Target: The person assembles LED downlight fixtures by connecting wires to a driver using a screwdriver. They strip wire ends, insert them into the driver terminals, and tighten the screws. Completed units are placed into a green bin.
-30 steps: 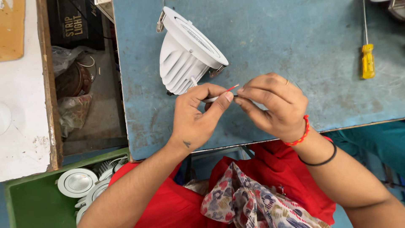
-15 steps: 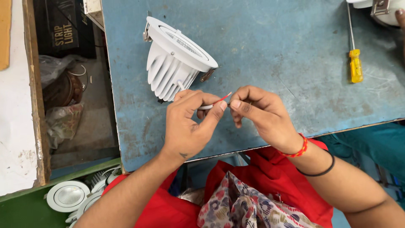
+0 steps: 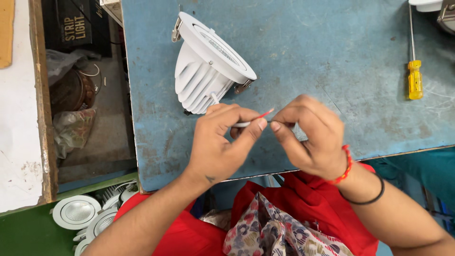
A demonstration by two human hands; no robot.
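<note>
My hands and the lamp sit more central in view than a second ago, mostly my head shifting; the pinch on the wires looks unchanged, so work is in the same stage, wire ends held together between my fingertips.

Left hand (image 3: 218, 142): curled, thumb and forefinger closed on the white wire (image 3: 241, 124); red wire tip (image 3: 265, 114) pokes out toward 2 o'clock from that pinch; wrist comes up from 7 o'clock.

Right hand (image 3: 310, 135): fingers bunched narrow, thumb and forefinger nipping the wire end just at 3 o'clock of the left thumb; the two hands nearly touch at the fingertips; forearm enters from 5 o'clock; red bead bracelet (image 3: 345, 166) and black band (image 3: 372, 194) at the wrist.

White finned downlight (image 3: 208, 61) lies tilted on the blue table (image 3: 332, 47), at 11 o'clock of my hands, its lead running down into my left pinch; yellow screwdriver (image 3: 415, 78) well apart at 2 o'clock; more white downlights (image 3: 76, 212) in a green bin at 8 o'clock.
</note>
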